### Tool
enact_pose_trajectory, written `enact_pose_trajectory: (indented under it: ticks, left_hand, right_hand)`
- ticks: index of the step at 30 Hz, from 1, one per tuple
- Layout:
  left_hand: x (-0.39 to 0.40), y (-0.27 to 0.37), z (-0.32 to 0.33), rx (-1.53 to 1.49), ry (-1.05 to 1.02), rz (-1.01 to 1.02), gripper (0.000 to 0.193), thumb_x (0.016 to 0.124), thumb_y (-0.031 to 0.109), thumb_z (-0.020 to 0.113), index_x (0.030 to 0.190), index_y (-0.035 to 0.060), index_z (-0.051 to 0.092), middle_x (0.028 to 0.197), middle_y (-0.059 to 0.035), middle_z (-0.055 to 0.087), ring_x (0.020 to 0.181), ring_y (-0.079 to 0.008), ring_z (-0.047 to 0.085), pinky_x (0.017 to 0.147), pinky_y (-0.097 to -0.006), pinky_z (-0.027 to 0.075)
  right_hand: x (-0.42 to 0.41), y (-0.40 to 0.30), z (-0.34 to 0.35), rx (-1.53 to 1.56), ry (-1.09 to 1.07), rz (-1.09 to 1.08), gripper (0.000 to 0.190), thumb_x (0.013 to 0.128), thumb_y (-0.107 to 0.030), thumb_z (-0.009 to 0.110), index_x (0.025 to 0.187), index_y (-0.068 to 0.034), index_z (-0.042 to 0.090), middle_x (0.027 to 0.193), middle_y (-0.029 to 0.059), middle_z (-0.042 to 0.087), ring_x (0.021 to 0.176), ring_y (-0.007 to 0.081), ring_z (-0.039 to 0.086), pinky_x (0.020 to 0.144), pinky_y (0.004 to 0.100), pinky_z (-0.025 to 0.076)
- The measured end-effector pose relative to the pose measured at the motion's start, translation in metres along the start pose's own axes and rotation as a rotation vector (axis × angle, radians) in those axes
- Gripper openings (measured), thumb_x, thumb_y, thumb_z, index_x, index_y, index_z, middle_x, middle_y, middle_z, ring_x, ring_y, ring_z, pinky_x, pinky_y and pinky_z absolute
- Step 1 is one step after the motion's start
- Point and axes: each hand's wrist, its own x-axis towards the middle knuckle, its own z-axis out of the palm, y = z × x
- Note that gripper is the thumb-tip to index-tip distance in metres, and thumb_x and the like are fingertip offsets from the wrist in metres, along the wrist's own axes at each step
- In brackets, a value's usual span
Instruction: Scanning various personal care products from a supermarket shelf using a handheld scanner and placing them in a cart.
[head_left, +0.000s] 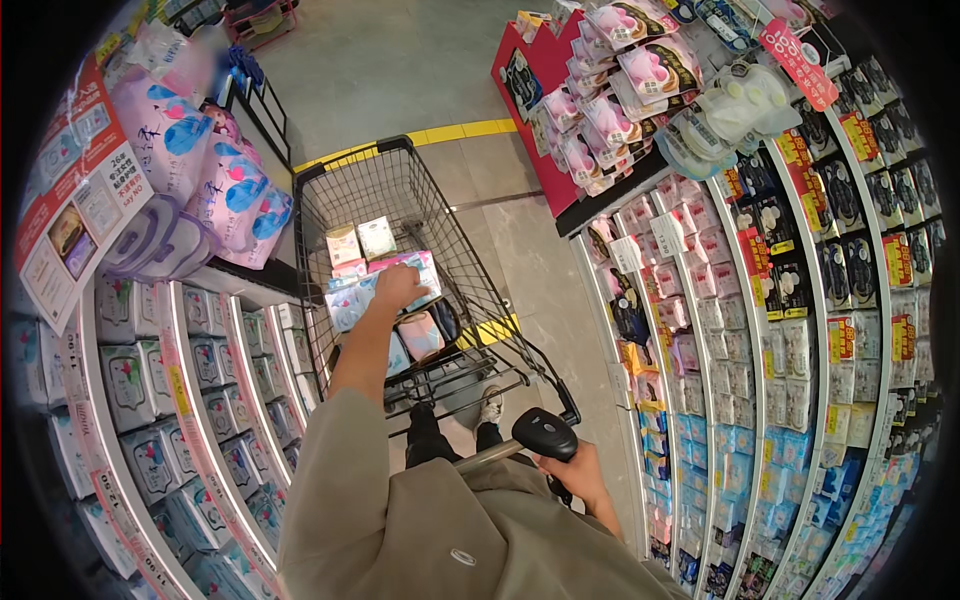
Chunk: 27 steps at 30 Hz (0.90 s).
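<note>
My left hand (400, 287) reaches down into a black wire shopping cart (471, 259) and rests on a light blue and white package (351, 304); its fingertips are partly hidden, so its grip is unclear. Small boxes, among them a white one (376, 237) and a beige one (343, 245), stand just beyond it. Nearer me lies a pink and blue patterned package (421, 334). Low at the right, my right hand (574, 469) is around a black handheld device (545, 433) beside the cart's handlebar (487, 456); what exactly its fingers close on is partly hidden.
Shelves of packaged goods flank the aisle, left (154, 382) and right (772, 360). Large pink bags (238, 199) top the left shelf. A red display (534, 112) with hanging packs stands at the upper right. Yellow floor tape (461, 132) crosses beyond the cart.
</note>
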Motion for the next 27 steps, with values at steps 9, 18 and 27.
enact_pose_trajectory:
  ticks: [9,18,27]
  left_hand:
    - [-0.006,-0.006,0.029,0.096,0.264,0.028,0.018,0.073,0.005,0.055,0.088,0.0028,0.063,0.097,-0.0134,0.058,0.101,-0.0324,0.051,0.087,-0.0422,0.043]
    - [-0.086,0.078,-0.059,-1.643,0.222,-0.193,0.013,0.090,0.010,0.041,0.099,0.0077,0.050,0.094,-0.0066,0.058,0.084,-0.0186,0.061,0.069,-0.0332,0.054]
    - [-0.213,0.182,-0.057,-2.079,0.130,-0.009,0.022,0.089,0.007,0.040,0.108,0.0049,0.052,0.105,-0.0099,0.060,0.095,-0.0217,0.061,0.084,-0.0367,0.051]
  right_hand:
    - [-0.002,-0.002,-0.009,-0.007,-0.003,-0.058,0.021,0.070,-0.013,0.074,0.081,0.002,0.065,0.064,0.0051,0.064,0.059,0.0080,0.059,0.056,0.0244,0.046]
    - [0.009,-0.028,-0.045,0.098,-0.095,-0.280,0.022,0.069,-0.006,0.071,0.090,0.001,0.065,0.074,0.0049,0.066,0.068,0.0086,0.058,0.063,0.0256,0.047]
    - [0.025,-0.074,-0.065,0.317,-0.414,-0.746,0.075,0.060,0.004,0.071,0.130,-0.001,0.046,0.122,0.0071,0.057,0.105,0.0126,0.055,0.090,0.0260,0.042]
